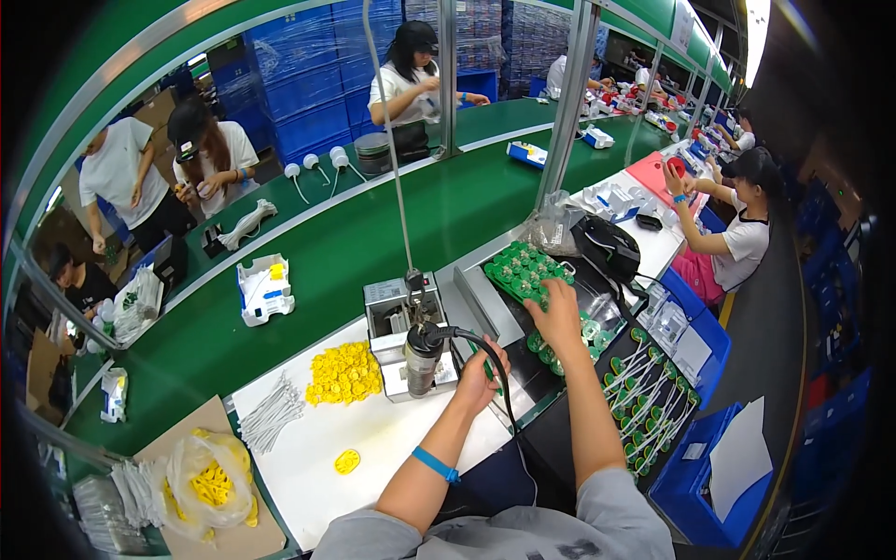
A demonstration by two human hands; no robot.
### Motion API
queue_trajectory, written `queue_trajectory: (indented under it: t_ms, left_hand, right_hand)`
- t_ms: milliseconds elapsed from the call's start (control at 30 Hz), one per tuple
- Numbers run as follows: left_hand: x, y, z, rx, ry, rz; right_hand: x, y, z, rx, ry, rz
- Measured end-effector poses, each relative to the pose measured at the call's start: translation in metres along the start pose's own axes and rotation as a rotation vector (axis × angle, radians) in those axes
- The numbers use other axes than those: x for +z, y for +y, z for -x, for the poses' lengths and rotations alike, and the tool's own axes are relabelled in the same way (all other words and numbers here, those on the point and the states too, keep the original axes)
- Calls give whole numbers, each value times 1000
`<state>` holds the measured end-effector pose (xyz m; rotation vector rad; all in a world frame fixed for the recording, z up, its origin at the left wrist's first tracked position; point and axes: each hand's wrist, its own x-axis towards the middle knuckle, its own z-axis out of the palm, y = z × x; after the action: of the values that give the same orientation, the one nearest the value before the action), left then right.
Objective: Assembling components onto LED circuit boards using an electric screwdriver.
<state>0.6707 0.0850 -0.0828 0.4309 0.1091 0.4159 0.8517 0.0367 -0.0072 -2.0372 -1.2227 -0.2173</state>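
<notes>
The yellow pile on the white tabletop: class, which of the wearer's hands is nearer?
Left. The left hand is to the right of the yellow pile, past the corded tool; the right hand is farther right, at the green boards.

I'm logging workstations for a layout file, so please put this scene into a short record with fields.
Left hand: curled near the black cable, apparently on a small green piece, partly hidden
Right hand: at the green circuit boards
Tool: dark cylinder, upright at the metal box
Yellow parts: heaped left of the box; one lies apart, nearer the person
White strips: left of the heap
Green surface: holds a white housing
</notes>
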Motion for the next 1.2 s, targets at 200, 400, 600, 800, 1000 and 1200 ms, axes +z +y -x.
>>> queue_trajectory:
  t_ms: [200,400,600,800,1000,1200]
  left_hand:
    - [2,1,6,-4,51,-57]
    - [-10,5,5,-5,63,-8]
    - [-5,5,8,63,39,-6]
    - [-4,8,22,50,88,-78]
    - [-17,9,41,34,171,-186]
    - [-29,25,58,-41,69,-134]
  right_hand:
    - [12,16,-22,71,-356,399]
    - [-2,4,-34,37,-390,320]
    - [-20,-24,-39,113,-340,229]
    - [-1,-9,-39,-17,111,67]
    - [6,-9,-25,-105,471,-120]
    - [5,-87,14,-3,385,-362]
